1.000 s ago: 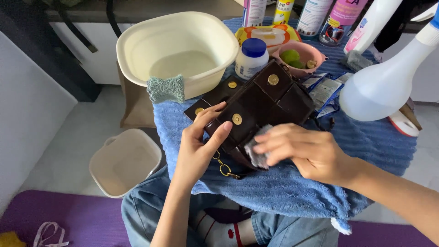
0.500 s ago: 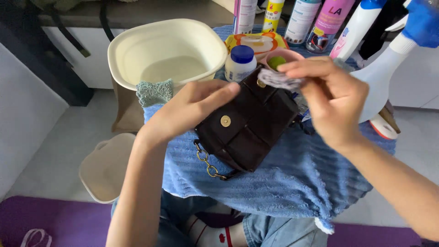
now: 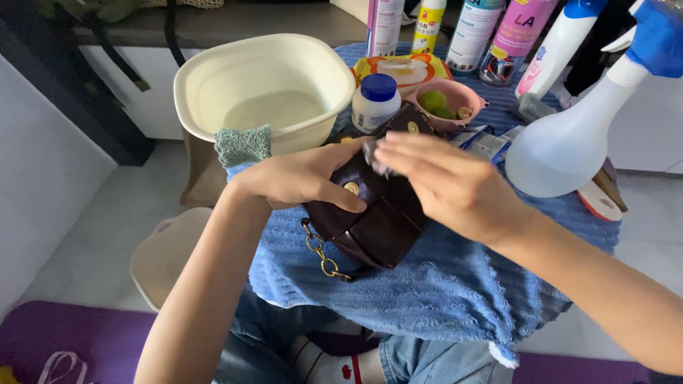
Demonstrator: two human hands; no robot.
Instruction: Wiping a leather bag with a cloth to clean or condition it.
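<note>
Dark brown leather handbag (image 3: 373,213) with gold snap buttons and a gold chain (image 3: 318,252) lies on a blue towel (image 3: 441,284) spread over the person's lap, seen from above. The left hand (image 3: 302,178) is closed around the bag's upper left side, thumb across the front just below a gold button, holding it tilted. The right hand (image 3: 445,181) reaches over the top of the bag, its fingertips pinched on a small grey cloth (image 3: 373,156) pressed against the leather near the upper edge.

Behind the bag stands a cream plastic basin (image 3: 263,89) with a little water in it and a teal knitted cloth (image 3: 243,144) draped over its front rim. Just beside the basin is a small white bottle with a blue cap (image 3: 376,102), and next to that a pink bowl (image 3: 452,103) holding green pieces. A large clear spray bottle with a blue head (image 3: 576,135) stands to the right, close to the right wrist. Several tall bottles line the back edge. A second, smaller cream tub (image 3: 163,256) sits on the floor at lower left, and a purple mat (image 3: 64,345) lies below.
</note>
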